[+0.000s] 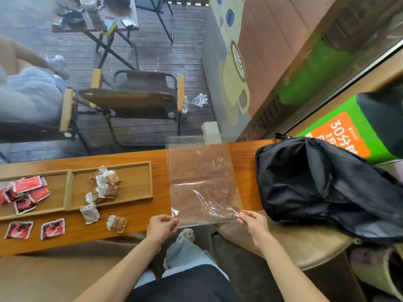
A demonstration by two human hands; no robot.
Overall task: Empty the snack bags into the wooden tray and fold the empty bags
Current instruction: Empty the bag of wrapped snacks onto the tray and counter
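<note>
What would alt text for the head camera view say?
Both hands, left and right, pinch the near corners of an empty clear plastic bag over a wooden table. Red and brown snack packets lie in and beside a wooden tray; a black backpack sits right.

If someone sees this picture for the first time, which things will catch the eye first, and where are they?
The eye first meets the clear plastic bag in the middle, lying flat over the wooden table, its near corners pinched by the left hand and the right hand. To the left lies the wooden tray, with red packets in its left compartment and brown packets in its right one; some packets lie outside it. A black backpack fills the right side.
</note>
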